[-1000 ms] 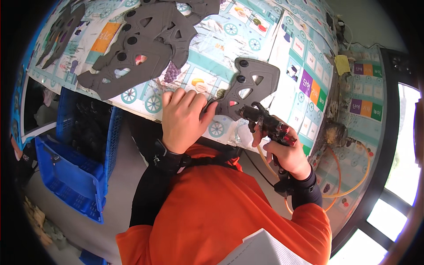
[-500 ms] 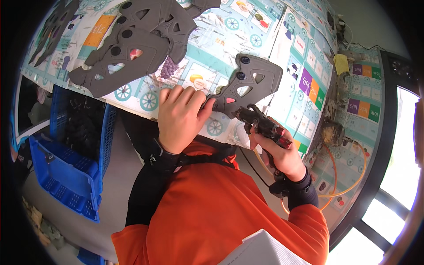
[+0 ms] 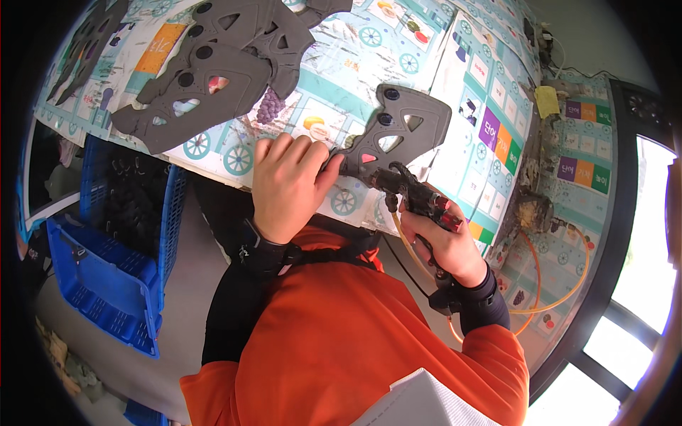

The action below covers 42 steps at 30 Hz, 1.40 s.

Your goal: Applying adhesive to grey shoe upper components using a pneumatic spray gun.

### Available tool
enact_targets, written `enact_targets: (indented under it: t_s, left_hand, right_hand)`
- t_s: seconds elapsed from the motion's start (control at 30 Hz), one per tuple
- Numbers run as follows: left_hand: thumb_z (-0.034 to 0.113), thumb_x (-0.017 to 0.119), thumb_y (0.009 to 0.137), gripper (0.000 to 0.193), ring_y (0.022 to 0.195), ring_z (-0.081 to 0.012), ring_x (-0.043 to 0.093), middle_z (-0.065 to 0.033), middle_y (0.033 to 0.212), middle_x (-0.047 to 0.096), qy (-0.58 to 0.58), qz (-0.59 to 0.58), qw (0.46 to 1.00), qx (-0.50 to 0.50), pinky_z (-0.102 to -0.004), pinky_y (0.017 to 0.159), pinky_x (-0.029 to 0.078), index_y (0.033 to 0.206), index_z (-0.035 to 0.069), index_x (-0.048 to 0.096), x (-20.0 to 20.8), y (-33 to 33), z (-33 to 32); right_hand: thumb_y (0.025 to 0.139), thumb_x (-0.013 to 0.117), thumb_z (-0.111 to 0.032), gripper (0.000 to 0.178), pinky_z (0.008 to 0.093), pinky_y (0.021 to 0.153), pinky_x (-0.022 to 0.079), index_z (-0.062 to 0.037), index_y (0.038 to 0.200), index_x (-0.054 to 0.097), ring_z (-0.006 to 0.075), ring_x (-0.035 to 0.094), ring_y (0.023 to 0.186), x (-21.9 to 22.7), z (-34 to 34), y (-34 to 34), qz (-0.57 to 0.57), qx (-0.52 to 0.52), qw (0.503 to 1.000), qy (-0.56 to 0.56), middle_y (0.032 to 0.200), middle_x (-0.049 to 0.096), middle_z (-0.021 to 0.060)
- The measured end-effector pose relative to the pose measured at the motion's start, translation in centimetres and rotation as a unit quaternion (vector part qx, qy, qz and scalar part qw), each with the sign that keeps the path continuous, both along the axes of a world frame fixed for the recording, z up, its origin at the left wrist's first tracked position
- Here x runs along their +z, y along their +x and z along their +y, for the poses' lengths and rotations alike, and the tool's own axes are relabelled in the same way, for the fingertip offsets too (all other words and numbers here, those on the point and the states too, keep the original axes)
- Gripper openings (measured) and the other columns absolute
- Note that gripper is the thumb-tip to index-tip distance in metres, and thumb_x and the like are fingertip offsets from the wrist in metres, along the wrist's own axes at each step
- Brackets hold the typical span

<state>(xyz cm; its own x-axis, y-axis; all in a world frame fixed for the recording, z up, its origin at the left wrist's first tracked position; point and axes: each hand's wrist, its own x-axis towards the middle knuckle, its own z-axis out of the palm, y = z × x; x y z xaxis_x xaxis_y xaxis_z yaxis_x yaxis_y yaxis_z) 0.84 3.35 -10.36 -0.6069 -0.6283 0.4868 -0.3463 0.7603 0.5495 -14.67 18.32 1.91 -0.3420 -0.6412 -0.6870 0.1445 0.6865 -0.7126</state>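
On the paper-covered table (image 3: pixel 334 74), a dark grey cut-out panel (image 3: pixel 426 138) with several holes lies near the front edge. My left hand (image 3: pixel 288 184) is closed on its near left end, with the thumb against the tip. My right hand (image 3: pixel 455 248) is wrapped round the grip of a dark spray gun (image 3: pixel 420 199) with red fittings. The gun's nozzle end points left, close to the panel's near lower edge; whether it touches cannot be made out. A thin hose (image 3: pixel 405 231) hangs below the gun.
Several similar grey panels (image 3: pixel 241 71) lie overlapped at the far left of the table. Below the table's left side stands a blue plastic crate (image 3: pixel 106 259) beside dark pieces. Orange hose (image 3: pixel 538 273) loops at the right, near a dark-framed glass door (image 3: pixel 611 312).
The spray gun and my right hand have shifted slightly left and nearer the panel's tip. The panel has moved a little left, with my left hand still on its end.
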Motion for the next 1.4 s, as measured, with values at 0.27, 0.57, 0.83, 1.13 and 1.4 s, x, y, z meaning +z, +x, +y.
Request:
enact_targets:
  t_s: [0.27, 0.57, 0.83, 1.13, 1.4]
  left_hand:
    - [0.019, 0.076, 0.08, 0.021, 0.073, -0.0209, 0.051, -0.0006, 0.072, 0.054, 0.002, -0.029, 1.0, -0.008, -0.0362, 0.07, 0.035, 0.077, 0.011, 0.057, 0.1, 0.2, 0.0]
    - [0.017, 0.078, 0.079, 0.028, 0.068, -0.0223, 0.048, -0.0002, 0.068, 0.05, 0.003, -0.004, 1.0, -0.002, -0.0359, 0.069, 0.033, 0.072, 0.011, 0.052, 0.2, -0.2, 0.1]
    - [0.016, 0.078, 0.079, 0.029, 0.067, -0.0223, 0.047, -0.0003, 0.067, 0.048, 0.006, -0.003, 1.0, -0.012, -0.036, 0.069, 0.033, 0.072, 0.011, 0.051, 0.4, -0.3, 0.1]
    - [0.019, 0.076, 0.081, 0.025, 0.07, -0.0212, 0.05, 0.0, 0.07, 0.051, 0.009, -0.05, 0.999, -0.02, -0.0363, 0.069, 0.035, 0.075, 0.012, 0.053, 0.5, 0.0, 0.0]
    - [0.02, 0.077, 0.081, 0.026, 0.07, -0.0216, 0.05, -0.0004, 0.07, 0.052, 0.009, -0.046, 0.999, -0.008, -0.0362, 0.069, 0.035, 0.075, 0.012, 0.053, 0.5, -0.1, 0.0]
  right_hand:
    - [0.092, 0.063, -0.007, 0.01, 0.0236, 0.057, 0.037, -0.0019, 0.099, 0.061, 0.0054, 0.048, 0.064, 0.6, 0.0, -0.1, 0.032, -0.061, 0.997, 0.031, 0.07, 0.053, -0.0029]
    - [0.091, 0.059, 0.001, 0.007, 0.0224, 0.059, 0.039, 0.0001, 0.098, 0.06, 0.0059, 0.048, 0.064, 0.6, 0.6, -1.5, 0.122, -0.004, 0.992, 0.033, 0.071, 0.052, -0.0012]
    - [0.093, 0.058, -0.005, 0.003, 0.0224, 0.054, 0.036, -0.0015, 0.093, 0.06, 0.0054, 0.047, 0.059, 0.4, 1.0, -2.7, 0.103, -0.035, 0.993, -0.037, 0.068, 0.053, -0.0013]
    - [0.093, 0.056, -0.009, 0.009, 0.0227, 0.042, 0.031, -0.0006, 0.092, 0.059, 0.0072, 0.044, 0.045, 0.1, 0.8, -3.7, 0.115, -0.085, 0.989, -0.046, 0.068, 0.056, 0.0028]
    - [0.093, 0.054, -0.008, 0.01, 0.0232, 0.042, 0.031, 0.0015, 0.09, 0.057, 0.0093, 0.045, 0.046, -0.1, 0.3, -4.7, 0.144, -0.106, 0.983, -0.044, 0.07, 0.056, 0.0063]
